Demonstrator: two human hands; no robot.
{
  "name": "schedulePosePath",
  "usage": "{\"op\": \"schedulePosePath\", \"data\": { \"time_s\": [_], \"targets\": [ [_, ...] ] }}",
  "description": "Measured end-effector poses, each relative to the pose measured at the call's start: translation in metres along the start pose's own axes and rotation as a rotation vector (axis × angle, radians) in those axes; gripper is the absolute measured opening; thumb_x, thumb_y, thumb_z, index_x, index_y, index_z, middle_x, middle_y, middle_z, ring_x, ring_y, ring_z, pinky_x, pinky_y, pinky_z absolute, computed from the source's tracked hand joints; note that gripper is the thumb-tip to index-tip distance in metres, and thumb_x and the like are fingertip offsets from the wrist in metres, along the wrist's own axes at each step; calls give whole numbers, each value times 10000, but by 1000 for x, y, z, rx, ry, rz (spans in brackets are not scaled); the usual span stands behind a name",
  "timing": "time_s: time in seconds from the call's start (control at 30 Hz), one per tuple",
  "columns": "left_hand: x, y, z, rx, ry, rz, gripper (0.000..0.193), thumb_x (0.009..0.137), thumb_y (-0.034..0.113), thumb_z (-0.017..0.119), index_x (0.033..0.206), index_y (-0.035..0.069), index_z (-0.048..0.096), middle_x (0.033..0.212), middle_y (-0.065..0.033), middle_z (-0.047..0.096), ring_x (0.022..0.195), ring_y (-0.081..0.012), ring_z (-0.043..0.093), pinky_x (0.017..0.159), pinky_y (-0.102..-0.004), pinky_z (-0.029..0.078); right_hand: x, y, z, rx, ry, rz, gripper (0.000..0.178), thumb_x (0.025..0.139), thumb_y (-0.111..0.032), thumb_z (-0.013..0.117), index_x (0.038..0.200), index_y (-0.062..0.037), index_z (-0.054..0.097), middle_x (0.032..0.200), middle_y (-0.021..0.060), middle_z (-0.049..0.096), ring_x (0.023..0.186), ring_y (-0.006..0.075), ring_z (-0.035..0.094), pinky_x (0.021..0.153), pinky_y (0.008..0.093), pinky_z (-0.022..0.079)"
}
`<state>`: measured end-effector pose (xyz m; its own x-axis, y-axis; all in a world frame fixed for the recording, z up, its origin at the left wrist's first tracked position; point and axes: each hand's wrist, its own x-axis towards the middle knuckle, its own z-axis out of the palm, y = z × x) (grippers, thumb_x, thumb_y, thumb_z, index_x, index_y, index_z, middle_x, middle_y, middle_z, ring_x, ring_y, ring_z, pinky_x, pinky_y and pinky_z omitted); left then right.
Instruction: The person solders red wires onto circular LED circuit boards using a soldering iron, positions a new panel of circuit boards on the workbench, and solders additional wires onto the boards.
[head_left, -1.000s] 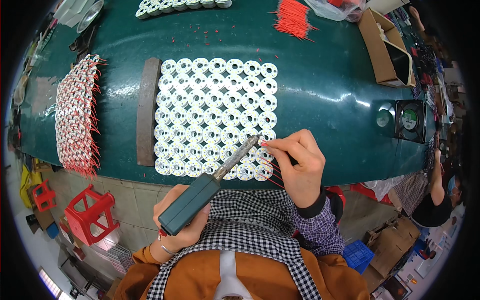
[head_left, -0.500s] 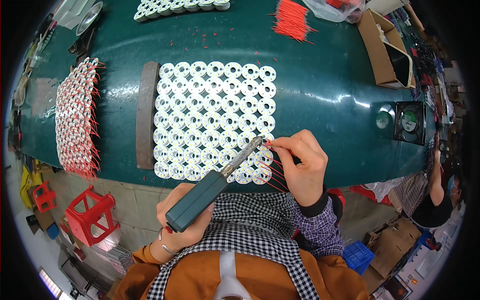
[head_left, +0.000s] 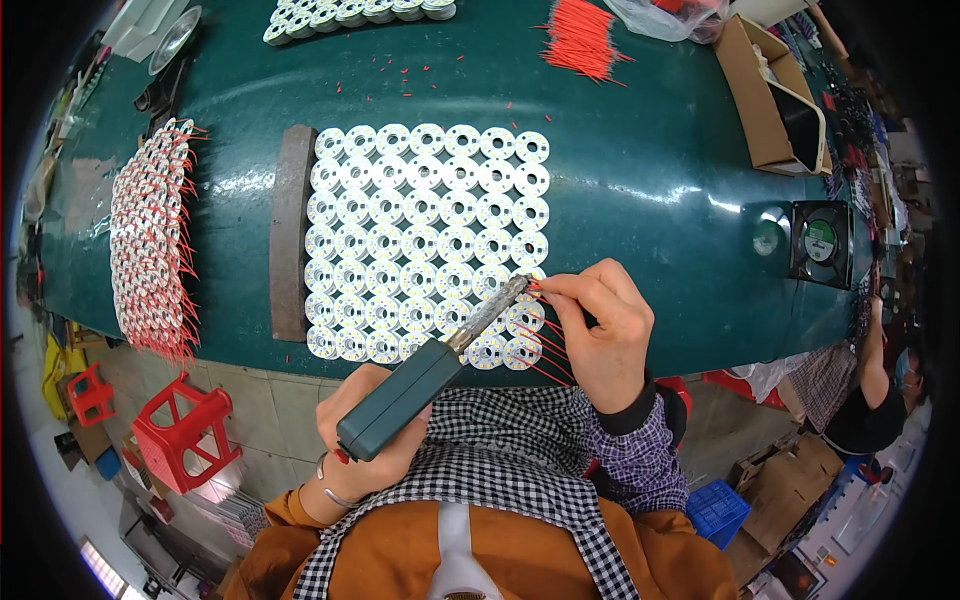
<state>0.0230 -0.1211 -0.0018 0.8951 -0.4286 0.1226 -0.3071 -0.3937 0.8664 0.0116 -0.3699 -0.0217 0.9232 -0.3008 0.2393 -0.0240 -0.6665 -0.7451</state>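
My left hand (head_left: 375, 440) is wrapped round the dark green handle of a soldering iron (head_left: 400, 400). Its metal tip reaches up and right to a disc on the right edge of a grid of round white LED boards (head_left: 420, 210). Beside the tip, the thumb and fingers of my right hand (head_left: 605, 330) pinch a short red wire (head_left: 536, 288), its end at that same disc. More red wires stick out from the two discs nearer me, passing under my right hand. The exact contact between tip, wire and board is too small to make out.
A dark bar (head_left: 292, 235) lies along the grid's left side. Farther left are stacked boards with red wires (head_left: 150, 240). At the back lie more boards (head_left: 360, 14) and a red wire bundle (head_left: 582, 40). A cardboard box (head_left: 750, 110) and a black fan (head_left: 822, 243) stand right.
Both hands stay almost in place, the soldering iron tip and red wire still at the same disc. The iron has shifted very slightly; the whole view has moved a little.
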Motion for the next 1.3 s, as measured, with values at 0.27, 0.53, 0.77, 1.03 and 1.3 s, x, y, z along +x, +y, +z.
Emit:
{"op": "schedulePosePath", "data": {
  "time_s": [0.27,0.53,0.77,1.03,1.3],
  "targets": [
    [0,5,-3,8,75,23,214,699,-52,759,910,-37,727,881,-157,685,684,-258,676,588,-310,536,1,-3,-2,1,-10,14,136,742,63,762,849,-15,731,751,68,550,725,226,577,616,352,464],
    [0,0,-3,22,57,8,215,687,-57,765,898,-39,729,893,-155,692,703,-245,690,596,-301,541,5,-3,-5,-25,-58,14,119,753,59,757,842,-14,727,756,65,531,733,223,557,625,354,453],
    [2,0,-3,17,34,31,218,690,-60,768,904,-47,725,899,-153,693,705,-247,692,605,-298,544,3,-2,-3,5,-43,20,121,759,63,750,848,-15,724,787,71,560,758,233,576,642,356,467],
    [-1,-1,-1,10,52,7,227,699,-50,769,922,-54,723,896,-148,694,693,-235,691,606,-291,540,-1,3,0,-83,-23,-44,158,760,60,742,898,-6,702,839,84,602,795,258,595,671,372,494],
    [-4,-2,0,-18,59,-25,218,704,-48,769,917,-51,722,892,-146,693,683,-226,687,605,-286,536,1,3,3,-171,1,-116,162,773,69,719,895,-8,646,864,92,611,817,279,600,705,384,497]
  ]
}}
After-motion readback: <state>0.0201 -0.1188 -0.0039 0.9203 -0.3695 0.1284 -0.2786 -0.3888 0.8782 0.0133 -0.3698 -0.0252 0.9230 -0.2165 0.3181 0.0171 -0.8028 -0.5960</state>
